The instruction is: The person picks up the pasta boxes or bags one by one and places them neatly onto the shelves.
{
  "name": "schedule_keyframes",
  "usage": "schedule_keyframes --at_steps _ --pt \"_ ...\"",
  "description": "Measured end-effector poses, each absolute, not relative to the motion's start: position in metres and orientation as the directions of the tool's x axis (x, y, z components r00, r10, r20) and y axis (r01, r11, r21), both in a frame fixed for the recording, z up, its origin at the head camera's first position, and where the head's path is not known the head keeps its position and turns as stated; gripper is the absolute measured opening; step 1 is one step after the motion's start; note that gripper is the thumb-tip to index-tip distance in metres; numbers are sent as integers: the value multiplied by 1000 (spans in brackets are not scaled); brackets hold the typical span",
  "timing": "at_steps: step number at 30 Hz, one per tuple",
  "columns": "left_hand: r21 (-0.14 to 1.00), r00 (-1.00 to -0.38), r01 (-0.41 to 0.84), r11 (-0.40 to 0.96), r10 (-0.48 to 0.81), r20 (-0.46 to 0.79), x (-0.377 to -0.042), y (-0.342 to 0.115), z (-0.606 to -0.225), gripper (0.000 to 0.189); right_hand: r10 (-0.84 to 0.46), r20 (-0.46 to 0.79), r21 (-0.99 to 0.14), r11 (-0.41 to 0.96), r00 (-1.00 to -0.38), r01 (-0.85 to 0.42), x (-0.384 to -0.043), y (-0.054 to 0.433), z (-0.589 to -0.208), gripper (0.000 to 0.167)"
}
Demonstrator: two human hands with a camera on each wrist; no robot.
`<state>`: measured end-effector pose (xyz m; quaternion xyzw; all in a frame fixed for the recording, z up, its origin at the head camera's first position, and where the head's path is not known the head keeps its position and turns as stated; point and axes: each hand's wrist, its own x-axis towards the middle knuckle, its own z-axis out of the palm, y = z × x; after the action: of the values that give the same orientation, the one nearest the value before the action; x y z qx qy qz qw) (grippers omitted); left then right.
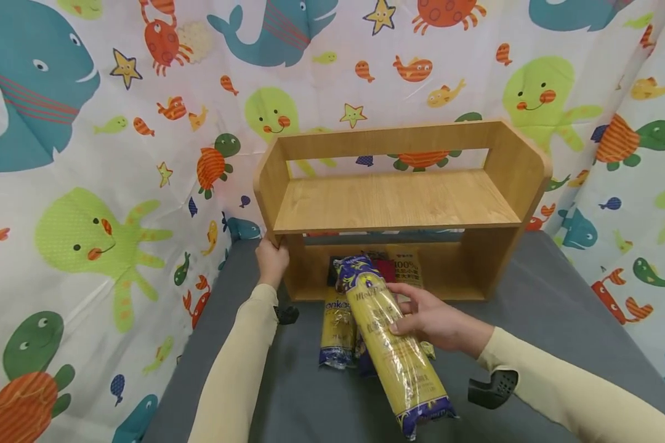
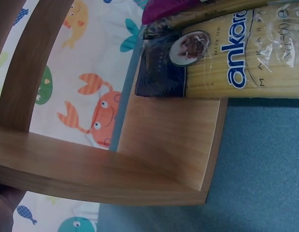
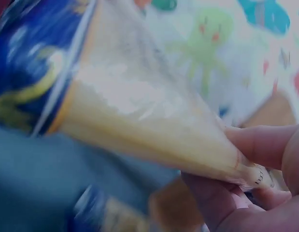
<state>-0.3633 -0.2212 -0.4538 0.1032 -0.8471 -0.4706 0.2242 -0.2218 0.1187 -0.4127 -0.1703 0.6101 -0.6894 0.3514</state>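
My right hand (image 1: pixel 435 317) grips a long yellow spaghetti pack (image 1: pixel 393 344) with blue ends by its side, thumb on the near face. The pack is tilted, in front of the wooden shelf, its upper end overlapping other packs. In the right wrist view the spaghetti pack (image 3: pixel 139 106) is blurred, with fingers and thumb around it. At the left side panel of the shelf (image 1: pixel 399 200), my left hand (image 1: pixel 271 264) holds the panel's edge. An Ankara spaghetti pack (image 1: pixel 337 329) lies partly in the lower compartment, its near end sticking out; its label (image 2: pixel 237 50) shows in the left wrist view.
The two-level shelf stands on a grey table surface (image 1: pixel 537 344). Behind the held pack, a brown pack (image 1: pixel 406 261) and a red one (image 1: pixel 386 269) sit in the lower compartment. A sea-animal patterned curtain (image 1: pixel 321 86) surrounds the table at the back and sides.
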Motion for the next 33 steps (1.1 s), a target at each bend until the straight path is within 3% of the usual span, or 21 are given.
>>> schedule_keyframes --at_steps 5,11,15,21,28,33 --pt "842 -880 39 539 -381 285 -368 -215 -455 36 -693 -130 -973 -47 -709 225 -240 90 -360 85" --pt "837 -875 51 545 -379 300 -373 -211 -456 33 -520 -172 -972 -46 -837 228 -284 66 -324 80" --pt "846 -887 37 532 -373 273 -370 -211 -457 35 -378 -209 -976 17 -902 219 -318 58 -320 73" --pt "859 -873 22 511 -409 266 -364 -218 -454 34 -267 -220 -974 15 -938 224 -353 45 -317 75" --pt "852 -880 24 524 -393 266 -367 -222 -452 38 -197 -198 -968 -118 -960 224 -365 40 -314 90" --pt "850 -876 14 526 -403 264 -365 -221 -455 37 -179 -147 -975 -140 -973 173 -366 40 -320 91"
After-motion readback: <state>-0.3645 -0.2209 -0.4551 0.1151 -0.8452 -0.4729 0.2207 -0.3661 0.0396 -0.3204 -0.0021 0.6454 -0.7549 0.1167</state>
